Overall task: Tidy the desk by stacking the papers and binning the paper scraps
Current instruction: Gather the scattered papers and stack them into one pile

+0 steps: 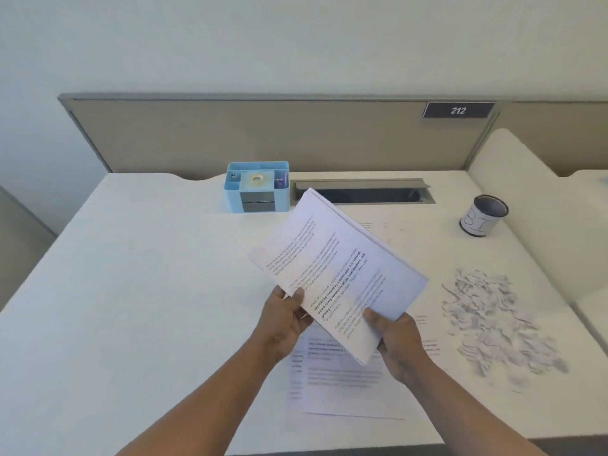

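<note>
Papers (335, 278) sit lifted off the desk (131, 291) in both your hands: your left hand (286, 320) pinches the near-left edge and your right hand (394, 340) grips the near-right corner. The sheaf's long axis runs from your hands up and away, tilted left. More sheets (342, 386) lie flat directly beneath it. Scraps (493, 324) lie to the right, nearer your right hand. Farther right stands the bin (483, 216).
</note>
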The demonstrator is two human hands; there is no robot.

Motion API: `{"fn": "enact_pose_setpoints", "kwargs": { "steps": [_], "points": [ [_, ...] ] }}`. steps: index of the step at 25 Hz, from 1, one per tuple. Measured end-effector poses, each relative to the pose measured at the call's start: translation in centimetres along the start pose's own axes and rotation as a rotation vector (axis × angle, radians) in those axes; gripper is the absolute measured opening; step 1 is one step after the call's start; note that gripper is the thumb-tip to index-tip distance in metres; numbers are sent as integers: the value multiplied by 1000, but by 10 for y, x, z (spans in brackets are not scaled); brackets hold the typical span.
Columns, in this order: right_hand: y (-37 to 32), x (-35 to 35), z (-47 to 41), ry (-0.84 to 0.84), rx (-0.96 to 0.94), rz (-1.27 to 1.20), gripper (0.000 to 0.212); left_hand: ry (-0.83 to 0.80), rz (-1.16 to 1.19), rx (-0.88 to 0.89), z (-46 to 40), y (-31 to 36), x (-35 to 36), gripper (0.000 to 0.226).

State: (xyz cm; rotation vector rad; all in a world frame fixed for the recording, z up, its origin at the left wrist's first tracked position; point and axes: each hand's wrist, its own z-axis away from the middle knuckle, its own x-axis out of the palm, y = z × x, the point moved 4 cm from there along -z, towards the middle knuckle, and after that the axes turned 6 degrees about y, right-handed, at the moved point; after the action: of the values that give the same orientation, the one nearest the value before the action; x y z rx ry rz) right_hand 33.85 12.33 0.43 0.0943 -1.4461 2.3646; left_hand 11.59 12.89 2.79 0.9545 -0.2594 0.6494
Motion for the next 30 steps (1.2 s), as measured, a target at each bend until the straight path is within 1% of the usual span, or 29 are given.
{"fn": "enact_pose_setpoints", "kwargs": {
  "steps": [3, 6, 8, 11, 13, 14, 18, 23, 26, 30],
  "points": [
    [-4, -11, 1, 49, -14, -32, 26, 71, -7, 24, 2, -27, 46, 24],
    [-2, -9, 1, 18, 3, -55, 25, 173, -24, 64, -6, -27, 54, 23],
    [-1, -6, -2, -28, 34, -56, 27, 200, -106, 91, -19, -19, 50, 23],
    [2, -8, -12, -49, 75, -77, 35, 179, -260, 110, -43, -3, 36, 22],
    [-2, -15, -24, -2, 109, -129, 40, 140, -322, 109, -60, 7, 20, 22],
    [-5, -18, -30, 23, 121, -117, 39, 128, -344, 103, -68, 11, 10, 22],
    [-18, -25, -55, 60, 132, 93, 35, 133, -458, 36, -93, 24, -36, 23],
    [-42, -42, -100, 214, 80, 176, 28, 161, -630, 0, -119, 27, -64, 22],
    [-66, -56, -141, 294, 29, 283, 37, 195, -689, -5, -126, 20, -67, 22],
    [-89, -69, -187, 373, -9, 478, 68, 203, -722, -9, -143, 22, -61, 20]
  ]
}}
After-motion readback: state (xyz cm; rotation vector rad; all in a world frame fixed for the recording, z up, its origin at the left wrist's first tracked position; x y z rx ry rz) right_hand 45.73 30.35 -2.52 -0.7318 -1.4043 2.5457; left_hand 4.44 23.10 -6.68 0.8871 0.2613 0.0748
